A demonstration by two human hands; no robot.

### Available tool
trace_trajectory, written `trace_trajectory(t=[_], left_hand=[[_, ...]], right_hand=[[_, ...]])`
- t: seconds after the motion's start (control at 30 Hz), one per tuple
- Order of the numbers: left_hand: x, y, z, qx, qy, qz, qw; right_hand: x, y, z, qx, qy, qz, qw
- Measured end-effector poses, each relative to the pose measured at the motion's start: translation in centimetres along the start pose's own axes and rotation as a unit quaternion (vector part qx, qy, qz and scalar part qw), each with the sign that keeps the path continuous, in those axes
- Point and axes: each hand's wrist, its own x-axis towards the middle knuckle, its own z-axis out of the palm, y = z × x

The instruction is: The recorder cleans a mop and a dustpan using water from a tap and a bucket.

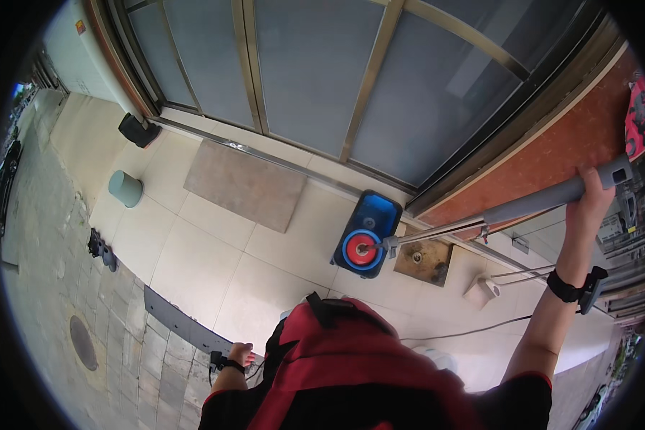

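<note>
My right hand (pixel 591 196) grips the grey handle of a mop (pixel 537 199). The mop's metal pole slants down leftward to a round head inside the red spin basket (pixel 361 250) of a blue and black mop bucket (pixel 379 209). The bucket stands on the tiled floor by the door sill. My left hand (pixel 242 355) hangs low beside my body, away from the mop, with its fingers partly curled and no object seen in it. Straps with small devices sit on both wrists.
Beside the bucket lies a square floor basin with a drain (pixel 417 258); a tap is above it. A dustpan (pixel 482 290), a doormat (pixel 247 183), a pale green bucket (pixel 126 189), black boots (pixel 138 130) and shoes (pixel 102 250) stand around. Glass sliding doors (pixel 317 70) rise ahead.
</note>
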Motion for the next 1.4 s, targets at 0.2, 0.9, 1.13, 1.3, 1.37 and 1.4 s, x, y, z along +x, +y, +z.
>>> trace_trajectory(t=[0.2, 0.9, 1.13, 1.3, 1.37, 1.4], left_hand=[[1.7, -5.2, 0.3, -0.240, 0.043, -0.011, 0.970], [-0.3, 4.8, 3.3, -0.213, 0.002, 0.117, 0.970], [-3.4, 9.2, 3.7, -0.113, -0.050, 0.198, 0.972], [-4.6, 13.7, 3.1, -0.081, -0.011, 0.259, 0.962], [-4.4, 14.3, 3.3, -0.075, -0.004, 0.259, 0.963], [-4.4, 14.8, 3.5, -0.053, 0.003, 0.268, 0.962]], right_hand=[[0.3, 0.3, -2.6, -0.019, -0.048, -0.044, 0.998], [-11.1, 16.1, -7.6, -0.037, 0.037, 0.093, 0.994], [-7.4, 4.5, -7.1, 0.001, 0.037, 0.113, 0.993], [-7.9, -3.0, -10.7, 0.024, 0.047, -0.026, 0.998], [-11.8, 5.1, -8.0, 0.049, 0.087, 0.120, 0.988], [-14.1, 7.7, -8.5, 0.032, 0.044, 0.150, 0.987]])
